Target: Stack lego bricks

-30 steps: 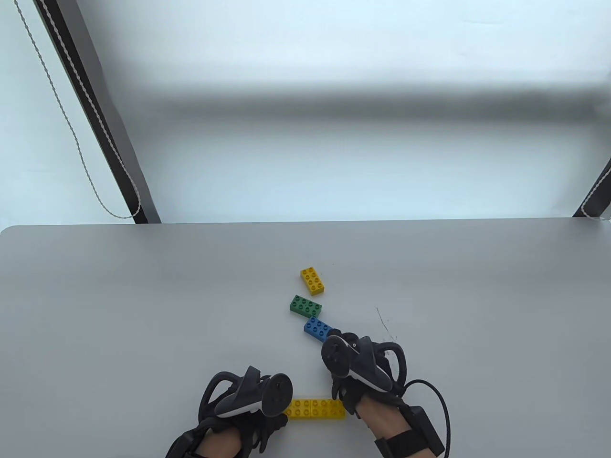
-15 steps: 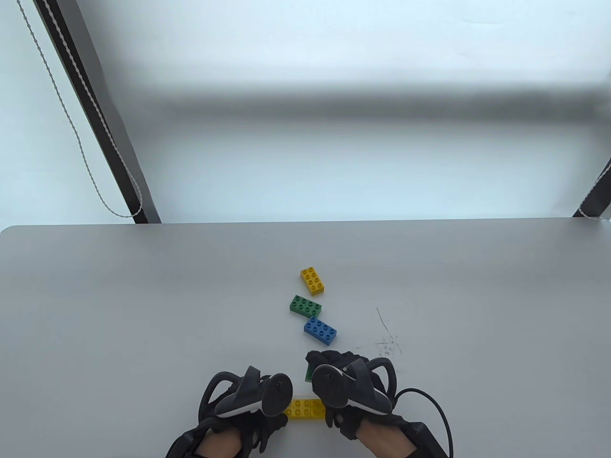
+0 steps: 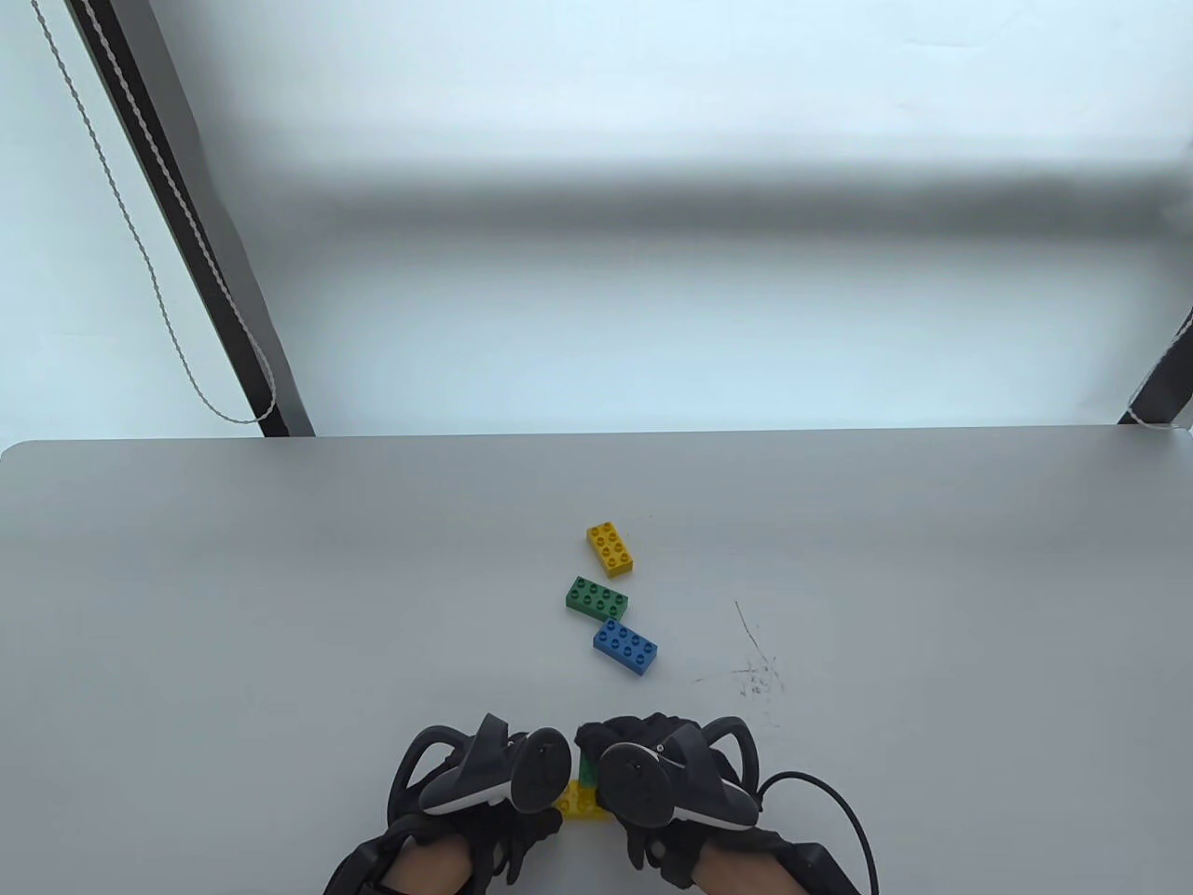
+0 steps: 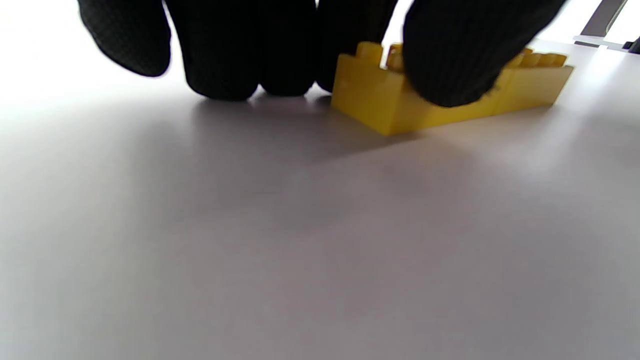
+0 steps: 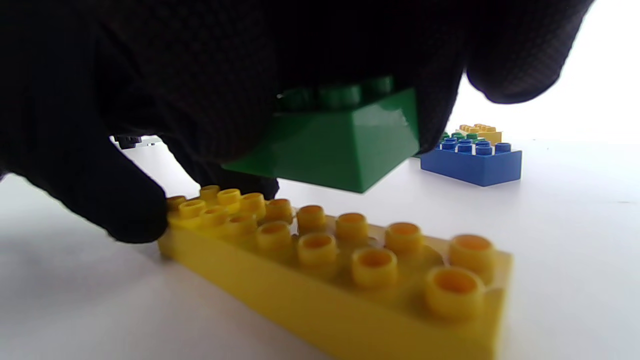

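A long yellow brick (image 3: 580,800) lies flat near the table's front edge, mostly hidden under my hands. My left hand (image 3: 489,778) holds its left end, thumb (image 4: 450,65) on the near side and the other fingers (image 4: 280,55) at the far side. In the right wrist view its studs (image 5: 350,250) face up. My right hand (image 3: 657,778) grips a green brick (image 3: 589,766), studs up. That brick (image 5: 345,145) hangs tilted just above the long yellow brick's left half and is not touching it.
Three loose bricks lie in a row further out on the table: a blue brick (image 3: 625,645), a green one (image 3: 596,598) touching it, and a small yellow one (image 3: 611,547). Pen scribbles (image 3: 755,671) mark the table to the right. A cable (image 3: 839,802) trails from my right wrist.
My right hand has moved from beside the blue brick back toward me and left, carrying the green brick over the long yellow brick. My left hand has stayed put.
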Demonstrator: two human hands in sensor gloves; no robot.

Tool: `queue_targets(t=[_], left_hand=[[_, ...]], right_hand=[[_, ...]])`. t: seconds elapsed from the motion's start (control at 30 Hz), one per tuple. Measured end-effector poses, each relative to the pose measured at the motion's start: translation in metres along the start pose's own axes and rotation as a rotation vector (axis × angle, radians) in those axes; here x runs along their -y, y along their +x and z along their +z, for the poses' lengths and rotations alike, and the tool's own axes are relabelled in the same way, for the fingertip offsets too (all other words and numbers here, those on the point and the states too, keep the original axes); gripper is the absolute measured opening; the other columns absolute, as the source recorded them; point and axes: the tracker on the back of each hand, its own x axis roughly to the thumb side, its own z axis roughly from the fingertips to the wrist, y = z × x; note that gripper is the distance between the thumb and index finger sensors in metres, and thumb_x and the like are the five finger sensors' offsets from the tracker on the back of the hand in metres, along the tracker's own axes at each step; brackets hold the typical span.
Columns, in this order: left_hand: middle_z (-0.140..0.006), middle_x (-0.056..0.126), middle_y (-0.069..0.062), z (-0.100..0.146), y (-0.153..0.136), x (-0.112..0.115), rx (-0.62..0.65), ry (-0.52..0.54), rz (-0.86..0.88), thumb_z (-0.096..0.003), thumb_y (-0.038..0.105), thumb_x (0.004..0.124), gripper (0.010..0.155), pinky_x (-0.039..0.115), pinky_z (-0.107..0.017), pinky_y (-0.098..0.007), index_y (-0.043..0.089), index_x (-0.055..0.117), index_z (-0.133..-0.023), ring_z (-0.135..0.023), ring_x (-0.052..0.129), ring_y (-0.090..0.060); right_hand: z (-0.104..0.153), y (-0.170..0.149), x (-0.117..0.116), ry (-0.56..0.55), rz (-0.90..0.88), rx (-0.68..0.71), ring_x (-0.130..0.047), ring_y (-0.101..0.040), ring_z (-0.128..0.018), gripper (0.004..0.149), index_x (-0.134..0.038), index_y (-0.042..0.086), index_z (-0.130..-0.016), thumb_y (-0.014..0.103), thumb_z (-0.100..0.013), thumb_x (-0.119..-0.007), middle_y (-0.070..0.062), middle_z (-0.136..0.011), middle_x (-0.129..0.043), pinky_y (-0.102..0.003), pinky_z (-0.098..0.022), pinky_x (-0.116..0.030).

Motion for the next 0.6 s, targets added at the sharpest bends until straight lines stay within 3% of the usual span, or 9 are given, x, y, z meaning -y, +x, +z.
queue_targets(t=[0.6], left_hand=[[-0.102,0.072,-0.005,-0.0003,-0.0003,-0.0002,-0.002,-0.008,0.007,-0.037,0.053,0.082,0.064,0.066,-0.066,-0.059,0.027,0.07,-0.094,-0.089,0.076,-0.031]], right_hand=[[-0.0007,0.0074,-0.0069,0.095,-0.01,0.033,-0.102,-0.034,-0.063,0.063,-0.079,0.019,-0.084,0.036,-0.026,-0.1,-0.007,-0.079,-0.094,-0.057,-0.05,-0.082]])
